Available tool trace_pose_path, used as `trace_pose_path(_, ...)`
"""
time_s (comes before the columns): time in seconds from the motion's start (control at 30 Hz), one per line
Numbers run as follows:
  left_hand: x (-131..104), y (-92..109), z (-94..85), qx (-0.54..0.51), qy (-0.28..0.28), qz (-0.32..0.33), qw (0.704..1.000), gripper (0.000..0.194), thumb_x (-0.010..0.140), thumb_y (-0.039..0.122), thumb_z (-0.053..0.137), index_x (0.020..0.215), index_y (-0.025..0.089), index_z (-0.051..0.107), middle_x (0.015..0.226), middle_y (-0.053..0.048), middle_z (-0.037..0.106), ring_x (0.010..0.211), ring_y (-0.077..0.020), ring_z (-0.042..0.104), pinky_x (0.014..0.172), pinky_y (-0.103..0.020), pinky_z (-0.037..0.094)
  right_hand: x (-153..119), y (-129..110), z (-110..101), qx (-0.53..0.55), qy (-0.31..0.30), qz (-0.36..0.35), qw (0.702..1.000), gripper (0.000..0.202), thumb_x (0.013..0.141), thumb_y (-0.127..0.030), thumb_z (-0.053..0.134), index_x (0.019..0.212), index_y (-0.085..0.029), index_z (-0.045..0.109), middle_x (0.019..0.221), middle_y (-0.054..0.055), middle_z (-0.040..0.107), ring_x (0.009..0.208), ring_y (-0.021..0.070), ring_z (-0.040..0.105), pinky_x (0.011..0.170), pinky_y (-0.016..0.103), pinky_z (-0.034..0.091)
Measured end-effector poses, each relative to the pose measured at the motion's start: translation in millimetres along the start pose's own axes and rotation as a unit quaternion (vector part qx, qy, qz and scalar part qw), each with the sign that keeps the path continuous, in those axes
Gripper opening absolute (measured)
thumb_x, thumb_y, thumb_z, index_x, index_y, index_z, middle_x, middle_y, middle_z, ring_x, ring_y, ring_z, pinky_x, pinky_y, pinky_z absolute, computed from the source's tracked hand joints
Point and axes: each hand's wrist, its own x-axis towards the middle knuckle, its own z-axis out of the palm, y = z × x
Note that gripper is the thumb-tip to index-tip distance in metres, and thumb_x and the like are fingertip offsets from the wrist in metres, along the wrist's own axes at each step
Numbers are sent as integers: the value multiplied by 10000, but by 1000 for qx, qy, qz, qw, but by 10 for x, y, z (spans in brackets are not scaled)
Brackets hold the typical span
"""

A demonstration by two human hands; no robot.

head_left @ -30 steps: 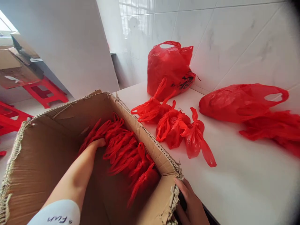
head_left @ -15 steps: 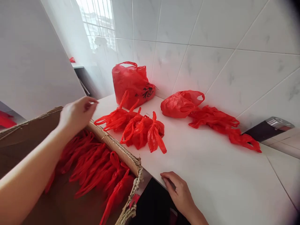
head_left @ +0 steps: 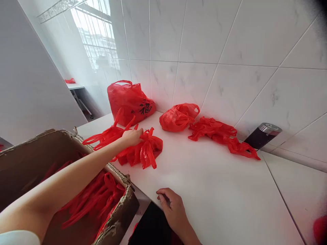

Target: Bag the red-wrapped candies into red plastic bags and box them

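Tied red bags (head_left: 148, 153): roughly four, clustered on one white table (head_left: 217, 190), just right of the cardboard box (head_left: 51, 143); overlap and the hand made the exact count uncertain. Leftmost handles reached the box rim. More tied red bundles (head_left: 94, 200) lay inside the box, several, too overlapped and arm-covered to count. One large red bag (head_left: 125, 102) with black lettering stood beyond the box, behind the cluster. One medium red bag (head_left: 176, 119), handle loop showing, sat farther right of the box; one heap of loose red plastic (head_left: 211, 129) came next, bag count unclear. One dark cylinder with a silver cap (head_left: 270, 128) stood well apart from the box, past the heap.

Two hands in view. Left forearm (head_left: 84, 173) stretched diagonally over the box, elbow bent near its lower side; left hand (head_left: 132, 136) was palm down on the cluster, fingertips hidden in plastic, so couldn't tell whether it pinched a bag. Right hand (head_left: 175, 209) was at the table edge, right of the box's near corner, fingers loosely curled, thumb near forefinger, nothing visible held.
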Motion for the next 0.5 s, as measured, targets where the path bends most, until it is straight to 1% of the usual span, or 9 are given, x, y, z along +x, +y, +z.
trace_pose_path(0.07, -34, -31, 3, -39, 27, 2, 999, 420, 788, 392, 583, 1180, 243, 595, 1056, -73, 729, 1018, -291, 650, 837, -375, 487, 1, 6, -3, 7, -9, 3, 1000, 199, 933, -276, 476, 973, -222, 664, 878, 17, 690, 789, 138, 641, 732, 243, 501)
trace_pose_path(0.13, -40, -79, -27, -85, 53, 0, 995, 425, 806, 385, 553, 1199, 229, 593, 1053, -62, 729, 1002, -261, 655, 821, -340, 494, 1, 10, -9, 12, -14, 2, 1000, 198, 933, -278, 473, 975, -223, 659, 884, 17, 687, 794, 140, 638, 736, 245, 498)
trace_pose_path(0.23, -50, -185, -154, -154, 85, -8, 984, 432, 790, 408, 564, 1155, 192, 649, 1026, -63, 734, 947, -232, 667, 802, -301, 504, 0, 17, -19, 13, -15, -1, 1000, 198, 934, -277, 469, 979, -226, 655, 887, 16, 687, 808, 143, 640, 740, 245, 498)
trace_pose_path(0.3, -114, -279, -309, -200, 97, -14, 975, 466, 776, 473, 576, 1128, 184, 676, 983, -51, 742, 886, -219, 677, 774, -294, 516, 2, 24, -24, 9, -13, -5, 1000, 198, 936, -277, 468, 983, -229, 655, 890, 15, 688, 811, 144, 643, 735, 243, 499)
trace_pose_path(0.37, -250, -404, -515, -278, 99, -30, 955, 555, 734, 556, 619, 1127, 170, 681, 947, -51, 746, 805, -208, 678, 738, -308, 532, 5, 32, -26, 5, -12, -13, 1000, 204, 941, -277, 460, 991, -233, 653, 901, 15, 690, 816, 142, 648, 736, 239, 502)
trace_pose_path(0.43, -457, -577, -750, -375, 98, -55, 920, 658, 680, 596, 684, 1162, 148, 661, 951, -67, 744, 753, -187, 669, 735, -333, 544, 6, 41, -27, -2, -12, -21, 1000, 212, 948, -280, 450, 997, -236, 651, 911, 15, 692, 821, 141, 655, 737, 234, 506)
trace_pose_path(0.5, -713, -810, -978, -437, 111, -81, 889, 721, 662, 579, 726, 1221, 136, 623, 974, -70, 737, 751, -164, 662, 774, -356, 547, 0, 50, -27, -11, -15, -24, 1000, 217, 953, -286, 444, 999, -236, 650, 923, 18, 695, 826, 141, 664, 739, 230, 513)
